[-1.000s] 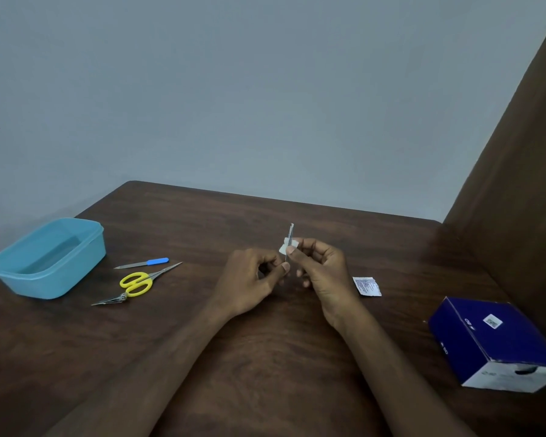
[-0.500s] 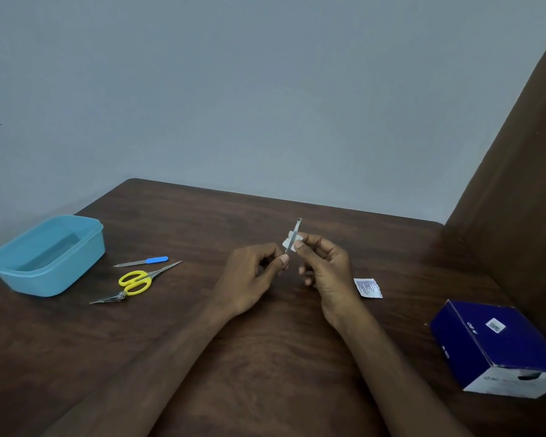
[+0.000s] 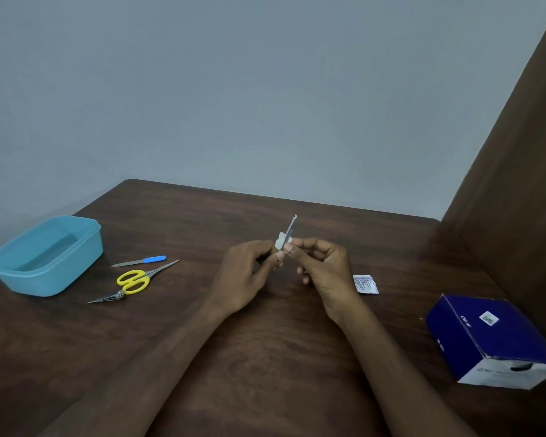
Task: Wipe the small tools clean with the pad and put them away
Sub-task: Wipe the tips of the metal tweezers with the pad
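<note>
Since a second ago, the thin metal tool [image 3: 290,227] has tilted from nearly upright to leaning right, and the white pad [image 3: 281,242] sits low on it. Above the middle of the desk [image 3: 265,357], the left hand [image 3: 249,275] pinches the tool's lower end in a clamped grip, while the right hand [image 3: 320,266] pinches the pad around the shaft. To wipe well, the pad should probably slide firmly to the tip; scissors [image 3: 134,280], a nail file [image 3: 139,261] and tweezers [image 3: 106,298] wait beside the blue tub [image 3: 44,272], at left.
</note>
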A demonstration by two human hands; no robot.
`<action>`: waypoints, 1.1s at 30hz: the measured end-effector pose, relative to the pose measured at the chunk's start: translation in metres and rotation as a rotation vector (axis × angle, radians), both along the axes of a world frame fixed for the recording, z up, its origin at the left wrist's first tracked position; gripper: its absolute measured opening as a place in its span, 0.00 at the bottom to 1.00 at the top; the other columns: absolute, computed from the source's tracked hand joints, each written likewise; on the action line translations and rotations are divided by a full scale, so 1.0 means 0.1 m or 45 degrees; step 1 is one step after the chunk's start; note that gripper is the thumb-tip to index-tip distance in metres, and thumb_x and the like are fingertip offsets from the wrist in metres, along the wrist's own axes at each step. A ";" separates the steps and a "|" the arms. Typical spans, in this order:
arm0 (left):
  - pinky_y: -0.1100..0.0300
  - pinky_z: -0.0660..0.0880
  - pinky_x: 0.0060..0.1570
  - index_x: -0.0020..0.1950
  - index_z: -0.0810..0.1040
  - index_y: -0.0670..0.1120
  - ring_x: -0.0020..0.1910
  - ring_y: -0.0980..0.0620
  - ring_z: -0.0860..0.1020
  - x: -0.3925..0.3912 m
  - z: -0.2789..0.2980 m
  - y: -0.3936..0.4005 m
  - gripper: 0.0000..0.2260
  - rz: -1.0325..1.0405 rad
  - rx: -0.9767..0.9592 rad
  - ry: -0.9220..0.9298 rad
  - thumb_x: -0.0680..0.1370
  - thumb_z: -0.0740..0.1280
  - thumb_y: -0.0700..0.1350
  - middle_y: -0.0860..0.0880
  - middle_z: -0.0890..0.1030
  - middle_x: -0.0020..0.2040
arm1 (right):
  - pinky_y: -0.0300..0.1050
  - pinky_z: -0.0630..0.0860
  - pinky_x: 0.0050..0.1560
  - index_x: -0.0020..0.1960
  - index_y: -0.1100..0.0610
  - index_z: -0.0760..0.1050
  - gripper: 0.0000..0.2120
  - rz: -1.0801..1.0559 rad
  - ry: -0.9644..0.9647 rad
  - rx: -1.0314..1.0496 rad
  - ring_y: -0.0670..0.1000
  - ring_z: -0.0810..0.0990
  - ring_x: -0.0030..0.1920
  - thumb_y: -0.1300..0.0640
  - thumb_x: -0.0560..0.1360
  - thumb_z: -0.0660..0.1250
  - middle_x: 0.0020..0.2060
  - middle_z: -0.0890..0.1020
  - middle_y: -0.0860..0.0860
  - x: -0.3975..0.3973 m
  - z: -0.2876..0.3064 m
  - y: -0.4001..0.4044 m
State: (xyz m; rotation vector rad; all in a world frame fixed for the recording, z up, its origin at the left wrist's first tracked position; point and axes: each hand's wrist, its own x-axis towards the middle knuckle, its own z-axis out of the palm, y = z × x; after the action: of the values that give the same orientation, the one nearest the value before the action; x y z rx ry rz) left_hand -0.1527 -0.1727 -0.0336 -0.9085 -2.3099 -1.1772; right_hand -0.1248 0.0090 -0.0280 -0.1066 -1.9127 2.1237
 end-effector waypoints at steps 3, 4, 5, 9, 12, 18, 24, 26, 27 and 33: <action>0.67 0.71 0.40 0.43 0.82 0.50 0.40 0.55 0.81 -0.01 0.00 -0.01 0.11 0.010 -0.010 -0.012 0.85 0.69 0.48 0.56 0.83 0.39 | 0.40 0.70 0.28 0.50 0.59 0.87 0.06 0.046 -0.023 0.039 0.47 0.76 0.31 0.59 0.75 0.80 0.42 0.88 0.58 0.02 0.00 0.01; 0.67 0.71 0.40 0.43 0.82 0.50 0.40 0.55 0.80 -0.01 -0.01 0.00 0.11 0.003 -0.015 -0.020 0.85 0.69 0.48 0.56 0.83 0.39 | 0.40 0.70 0.28 0.50 0.58 0.87 0.05 0.045 -0.026 0.015 0.47 0.76 0.31 0.59 0.75 0.79 0.41 0.88 0.56 0.02 0.00 0.01; 0.65 0.71 0.40 0.43 0.82 0.50 0.40 0.55 0.80 -0.01 0.00 0.00 0.12 -0.005 -0.019 -0.031 0.85 0.69 0.49 0.56 0.83 0.39 | 0.40 0.70 0.28 0.50 0.58 0.86 0.05 0.037 -0.027 -0.017 0.47 0.76 0.30 0.59 0.75 0.79 0.41 0.88 0.55 0.01 0.02 0.02; 0.63 0.73 0.41 0.43 0.82 0.51 0.41 0.56 0.81 -0.01 -0.01 0.00 0.12 -0.027 -0.046 -0.055 0.85 0.68 0.49 0.57 0.82 0.39 | 0.40 0.69 0.28 0.50 0.56 0.84 0.03 0.015 -0.026 -0.094 0.46 0.75 0.29 0.58 0.78 0.77 0.44 0.89 0.50 0.00 0.03 0.02; 0.64 0.72 0.40 0.43 0.81 0.52 0.41 0.57 0.80 -0.02 -0.04 0.00 0.11 -0.023 -0.059 -0.054 0.86 0.68 0.49 0.57 0.81 0.40 | 0.40 0.69 0.28 0.49 0.57 0.84 0.02 0.037 -0.020 -0.029 0.47 0.75 0.29 0.60 0.78 0.76 0.43 0.88 0.52 -0.01 -0.02 0.03; 0.59 0.72 0.42 0.45 0.79 0.52 0.40 0.57 0.77 -0.02 -0.04 0.00 0.12 0.008 -0.114 0.000 0.87 0.64 0.49 0.55 0.79 0.41 | 0.40 0.68 0.26 0.51 0.55 0.84 0.03 0.054 0.020 0.022 0.47 0.74 0.28 0.62 0.78 0.76 0.42 0.88 0.51 -0.03 0.01 0.02; 0.53 0.73 0.39 0.43 0.77 0.55 0.40 0.57 0.73 -0.02 -0.04 0.01 0.13 0.025 -0.235 -0.026 0.86 0.63 0.54 0.54 0.72 0.39 | 0.40 0.68 0.25 0.46 0.54 0.84 0.06 -0.023 0.054 0.069 0.48 0.74 0.28 0.60 0.81 0.72 0.39 0.87 0.51 -0.05 0.03 0.05; 0.52 0.74 0.38 0.44 0.78 0.56 0.41 0.57 0.74 -0.02 -0.04 0.01 0.12 0.043 -0.242 -0.049 0.86 0.63 0.55 0.55 0.73 0.40 | 0.40 0.68 0.25 0.47 0.56 0.83 0.04 0.005 0.056 0.105 0.47 0.74 0.27 0.59 0.81 0.72 0.40 0.88 0.52 -0.04 0.03 0.05; 0.52 0.74 0.39 0.45 0.79 0.56 0.41 0.57 0.74 -0.02 -0.04 0.01 0.11 0.044 -0.235 -0.062 0.86 0.64 0.55 0.55 0.74 0.41 | 0.40 0.68 0.26 0.47 0.56 0.83 0.04 0.007 0.058 0.122 0.47 0.75 0.26 0.58 0.81 0.73 0.41 0.88 0.52 -0.04 0.03 0.04; 0.58 0.72 0.37 0.42 0.79 0.53 0.40 0.56 0.76 0.00 -0.03 0.03 0.13 0.068 -0.161 -0.061 0.84 0.68 0.56 0.55 0.75 0.39 | 0.36 0.69 0.27 0.46 0.59 0.82 0.04 -0.113 0.089 0.106 0.45 0.73 0.26 0.61 0.79 0.74 0.37 0.87 0.51 -0.01 0.05 -0.01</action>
State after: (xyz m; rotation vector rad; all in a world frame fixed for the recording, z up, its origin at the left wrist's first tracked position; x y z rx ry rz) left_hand -0.1525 -0.1695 -0.0365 -0.8645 -2.4544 -1.0525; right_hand -0.1258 0.0077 -0.0232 -0.0968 -1.9164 1.9627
